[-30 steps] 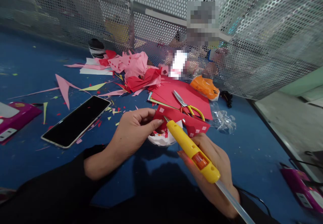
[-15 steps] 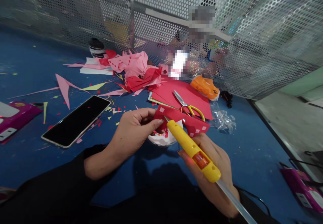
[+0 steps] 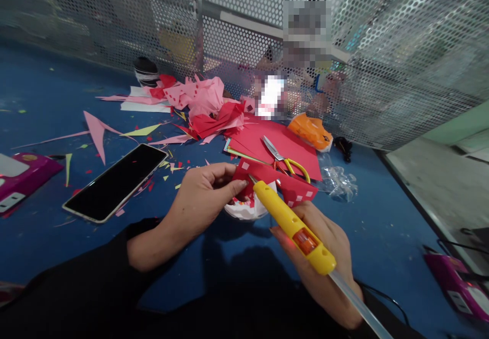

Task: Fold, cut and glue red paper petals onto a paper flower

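Observation:
My left hand [image 3: 206, 194] pinches the left end of a red paper piece [image 3: 298, 189] dotted with small pink squares. My right hand [image 3: 324, 257] is closed round a yellow hot glue gun [image 3: 282, 214], with a clear glue stick [image 3: 359, 303] sticking out of its back end. The metal tip of the gun lies over the red paper, close to my left thumb; I cannot tell whether it touches. Under the paper sits a small white bowl-like container [image 3: 246, 213] holding bits of coloured paper. Scissors [image 3: 284, 161] with yellow handles lie just behind, on red sheets [image 3: 301, 143].
A phone [image 3: 116, 184] lies at left among paper scraps, beside a purple power strip [image 3: 26, 178]. Crumpled pink paper [image 3: 202, 94], an orange packet [image 3: 311, 130] and clear plastic [image 3: 342, 184] lie farther back. A perforated metal screen [image 3: 237, 44] borders the table; a person is visible behind it.
Almost nothing differs. The glue gun and my right hand have shifted very slightly; my left hand stays in place on the red paper.

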